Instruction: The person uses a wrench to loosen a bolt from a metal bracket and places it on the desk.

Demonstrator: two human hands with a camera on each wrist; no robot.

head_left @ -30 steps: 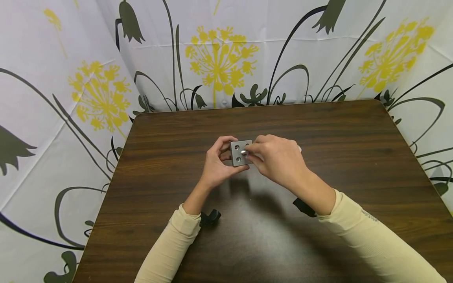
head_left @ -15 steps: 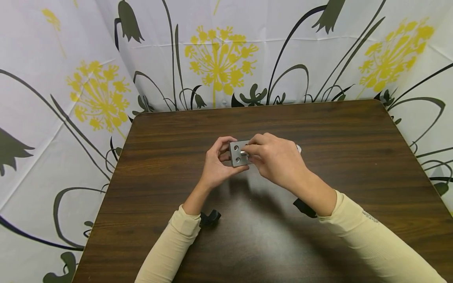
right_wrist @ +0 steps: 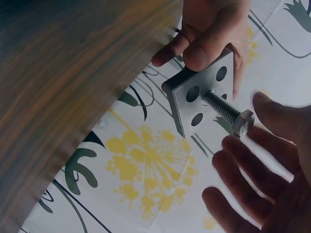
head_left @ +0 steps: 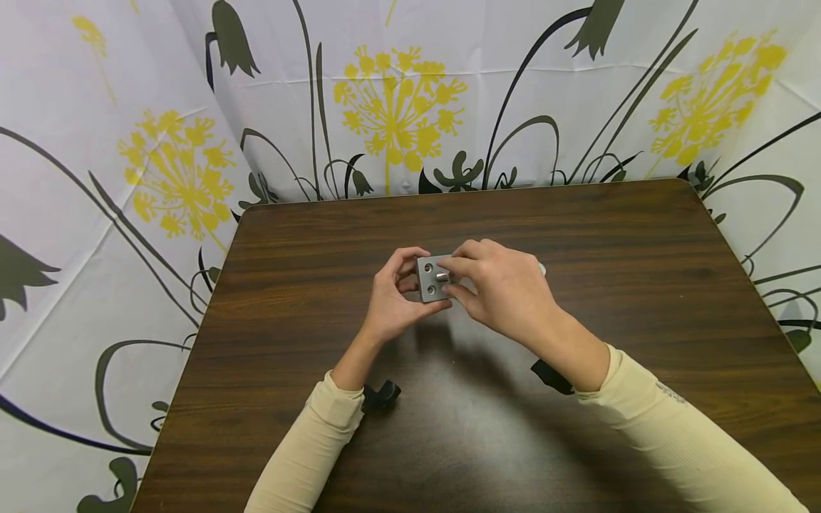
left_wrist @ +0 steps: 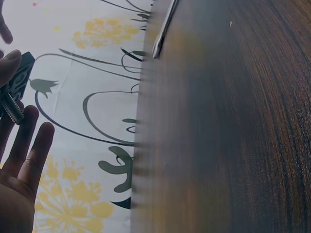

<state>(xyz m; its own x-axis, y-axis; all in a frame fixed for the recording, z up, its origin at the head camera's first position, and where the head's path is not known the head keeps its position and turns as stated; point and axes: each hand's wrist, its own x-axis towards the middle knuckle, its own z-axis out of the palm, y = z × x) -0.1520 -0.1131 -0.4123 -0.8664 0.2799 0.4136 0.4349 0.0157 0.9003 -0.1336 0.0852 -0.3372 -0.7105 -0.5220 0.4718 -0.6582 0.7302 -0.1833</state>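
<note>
My left hand [head_left: 400, 288] grips a square grey metal plate [head_left: 426, 279] by its edges, thumb below and fingers above in the head view. The plate has round holes near its corners. From its middle a hex bolt [right_wrist: 226, 109] sticks out, with a length of thread showing between plate and head. My right hand [head_left: 503, 288] is around the bolt's head with fingers spread. In the right wrist view the thumb stands off the head and the index finger lies right beside it. The left wrist view shows only part of the plate [left_wrist: 20, 77], at its left edge.
A long metal tool [left_wrist: 165, 29] like a wrench lies on the dark wooden table [head_left: 308, 285]; in the head view it is mostly hidden behind my right hand. Black wrist-worn pieces [head_left: 383, 395] hang under both forearms. A flowered curtain [head_left: 513, 71] stands behind the table.
My right finger and thumb tips have shifted on the bolt's head and parted, so more of the bolt shows. The left hand and the plate stay nearly still.
</note>
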